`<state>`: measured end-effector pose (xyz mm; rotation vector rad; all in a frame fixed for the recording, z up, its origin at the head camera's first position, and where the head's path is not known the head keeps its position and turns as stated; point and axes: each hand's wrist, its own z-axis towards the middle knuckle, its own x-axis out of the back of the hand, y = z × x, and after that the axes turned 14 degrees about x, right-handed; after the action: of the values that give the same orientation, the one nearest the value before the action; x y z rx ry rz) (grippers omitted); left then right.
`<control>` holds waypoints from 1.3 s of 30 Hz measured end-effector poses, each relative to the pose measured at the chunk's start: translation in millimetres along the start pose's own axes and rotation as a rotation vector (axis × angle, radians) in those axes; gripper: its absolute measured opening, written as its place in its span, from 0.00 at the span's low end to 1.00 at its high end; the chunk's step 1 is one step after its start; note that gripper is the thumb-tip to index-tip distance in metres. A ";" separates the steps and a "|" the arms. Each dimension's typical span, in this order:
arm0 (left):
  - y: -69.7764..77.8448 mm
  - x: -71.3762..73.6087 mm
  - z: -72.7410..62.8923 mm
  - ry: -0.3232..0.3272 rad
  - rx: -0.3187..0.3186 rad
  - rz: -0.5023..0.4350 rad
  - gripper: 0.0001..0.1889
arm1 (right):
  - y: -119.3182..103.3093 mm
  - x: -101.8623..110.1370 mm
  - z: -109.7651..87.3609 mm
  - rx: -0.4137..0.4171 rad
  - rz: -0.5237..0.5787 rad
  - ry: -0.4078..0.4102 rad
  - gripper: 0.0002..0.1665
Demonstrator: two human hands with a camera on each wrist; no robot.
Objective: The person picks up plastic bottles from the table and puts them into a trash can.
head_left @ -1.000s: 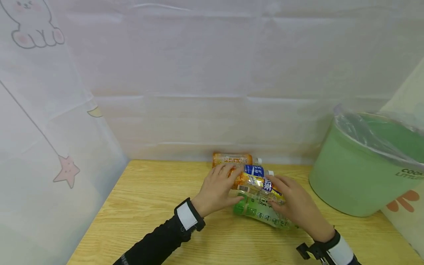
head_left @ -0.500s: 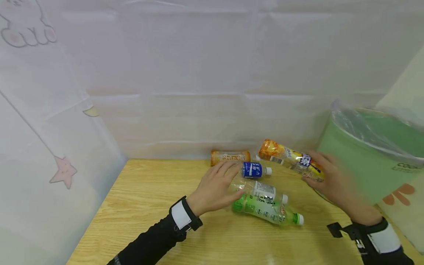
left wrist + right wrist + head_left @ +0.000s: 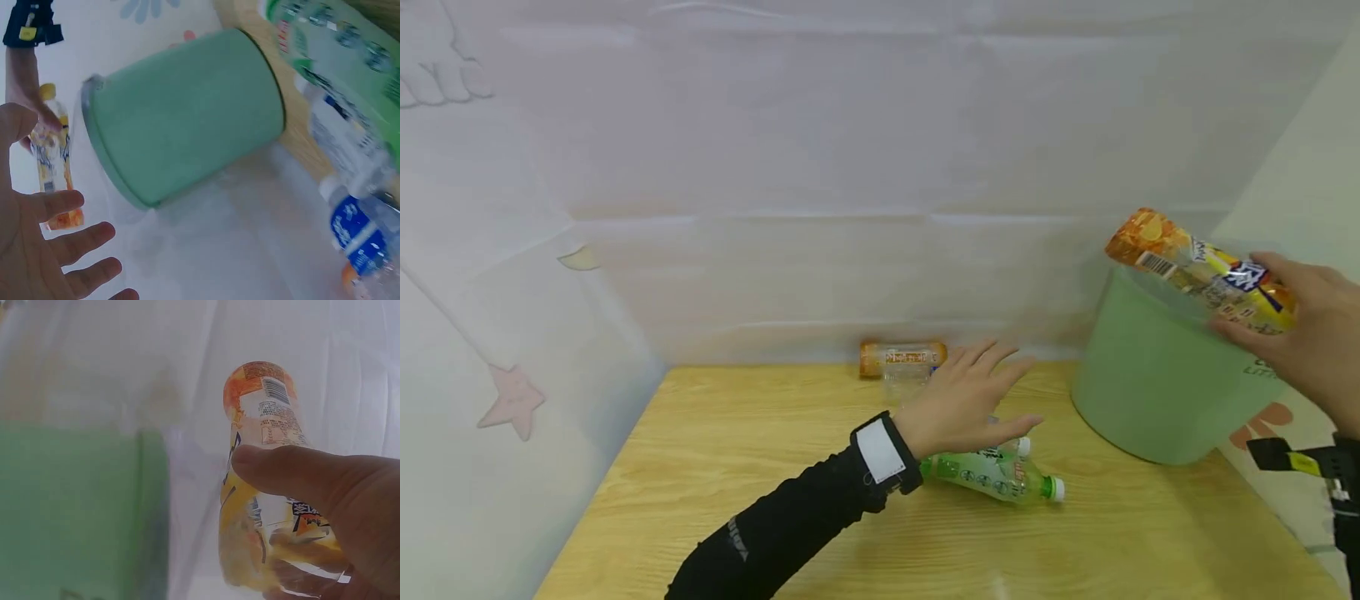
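Note:
My right hand (image 3: 1318, 333) grips an empty plastic drink bottle (image 3: 1195, 271) with an orange and yellow label, tilted above the rim of the green bin (image 3: 1157, 383). In the right wrist view the thumb presses on this bottle's side. My left hand (image 3: 966, 404) hovers with spread fingers over the bottles lying on the table and holds nothing. Beneath it lies a green-labelled bottle (image 3: 981, 473) with a white cap. The left wrist view shows a white-labelled bottle (image 3: 340, 131) and a blue-labelled bottle (image 3: 362, 228), mostly hidden in the head view.
Against the back wall lies another orange-labelled bottle (image 3: 902, 358). The bin stands at the back right of the wooden table (image 3: 715, 467), its mouth partly covered by the held bottle. Pale printed sheets (image 3: 820, 167) hang behind and at both sides.
The right hand took the orange and yellow bottle from the group and carried it up and right to above the bin. My left hand stayed over the bottles, shifting slightly right.

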<state>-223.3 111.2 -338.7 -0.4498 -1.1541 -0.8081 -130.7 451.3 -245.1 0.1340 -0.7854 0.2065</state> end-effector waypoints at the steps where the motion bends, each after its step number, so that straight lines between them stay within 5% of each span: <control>1: 4.9 1.3 4.7 -0.003 -0.006 0.007 0.37 | 8.2 1.4 2.6 -0.009 -0.002 0.016 0.58; 5: 22.2 3.2 20.3 -0.009 -0.025 0.034 0.37 | 38.4 3.5 11.1 -0.040 0.032 0.057 0.66; 9: 31.0 1.7 26.4 -0.012 -0.028 0.032 0.37 | 55.4 1.8 16.9 -0.103 0.064 0.012 0.53; 13: 28.7 1.4 23.2 -0.007 -0.035 0.007 0.37 | 56.1 2.7 22.3 -0.165 0.066 -0.056 0.43; 25: 11.6 4.4 15.1 0.018 -0.054 -0.016 0.37 | 50.8 4.4 22.4 -0.199 0.047 -0.063 0.43; 32: -17.4 10.2 3.3 0.008 0.020 -0.033 0.38 | 196.6 -55.2 -10.9 -0.105 0.037 0.050 0.57; 34: -31.8 10.9 -3.1 0.017 0.047 -0.055 0.38 | 168.1 -50.6 -5.7 -0.068 0.005 0.073 0.52; 39: -70.2 11.5 -23.6 0.010 0.129 -0.100 0.37 | 23.6 -21.9 19.0 -0.035 -0.016 -0.012 0.45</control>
<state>-259.9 45.9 -342.5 -0.2828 -1.2192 -0.8158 -164.4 467.5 -246.4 0.1087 -0.7989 0.1766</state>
